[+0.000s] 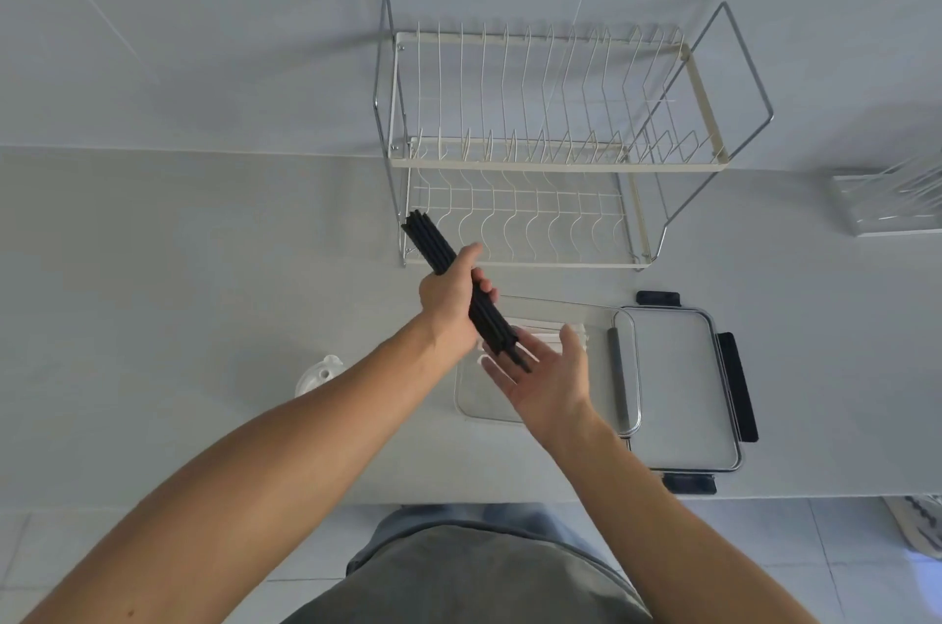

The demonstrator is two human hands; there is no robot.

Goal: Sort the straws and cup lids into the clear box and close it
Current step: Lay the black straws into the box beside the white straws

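Note:
My left hand (449,297) is shut around a bundle of black straws (430,241), which slants from upper left down to lower right above the counter. The bundle's lower ends touch the palm of my right hand (548,376), which is open with fingers spread over the clear box (629,368). The box sits uncovered on the counter, with something white partly hidden inside it. Its clear lid with black latches (683,389) lies flat just to the right. A clear cup lid (318,373) lies on the counter to the left of my left forearm.
A two-tier white wire dish rack (555,149) stands behind the box against the tiled wall. A clear holder (889,200) sits at the far right. The counter's front edge runs just below the box, with floor tiles beyond.

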